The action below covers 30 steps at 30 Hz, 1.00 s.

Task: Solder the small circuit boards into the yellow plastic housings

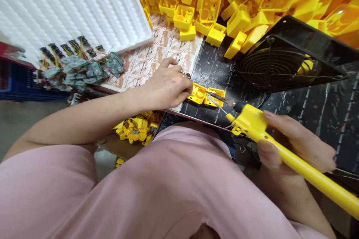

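My right hand (300, 145) is wrapped round a yellow soldering gun (254, 121) with a wire-feed tube at its front. Its tip and the thin feed tube reach over a small yellow plastic case (197, 93), which lies opened out in two halves near the bench's front edge. My left hand (171, 86), wearing a ring, grips the case's left side with thumb and curled fingers. The index finger sticks out away from it. What lies right under the tip is too small to make out.
A black fan (269, 65) stands tilted at right. Many yellow plastic housings (183, 16) are heaped along the back. At left, wired green circuit boards (86, 69) lie against a white foam sheet (84, 3). Below the bench edge are more small yellow parts (138, 129).
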Tool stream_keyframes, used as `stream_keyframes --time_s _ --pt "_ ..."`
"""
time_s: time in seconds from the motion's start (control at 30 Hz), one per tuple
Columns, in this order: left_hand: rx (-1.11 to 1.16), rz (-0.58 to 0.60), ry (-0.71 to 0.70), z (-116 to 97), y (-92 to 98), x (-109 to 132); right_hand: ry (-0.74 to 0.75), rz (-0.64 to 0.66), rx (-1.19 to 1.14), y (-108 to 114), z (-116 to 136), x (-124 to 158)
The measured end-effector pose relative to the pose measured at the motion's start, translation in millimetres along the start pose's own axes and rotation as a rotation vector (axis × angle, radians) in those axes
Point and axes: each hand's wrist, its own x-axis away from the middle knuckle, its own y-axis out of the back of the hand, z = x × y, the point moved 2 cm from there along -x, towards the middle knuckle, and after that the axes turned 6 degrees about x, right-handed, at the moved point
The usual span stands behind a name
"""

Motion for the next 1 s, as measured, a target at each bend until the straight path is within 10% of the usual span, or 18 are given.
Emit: stream_keyframes --time_s 1.0 --pt "-0.33 0.098 0.024 -14 -0.9 -3 0.274 0.034 -0.113 -20 8 -27"
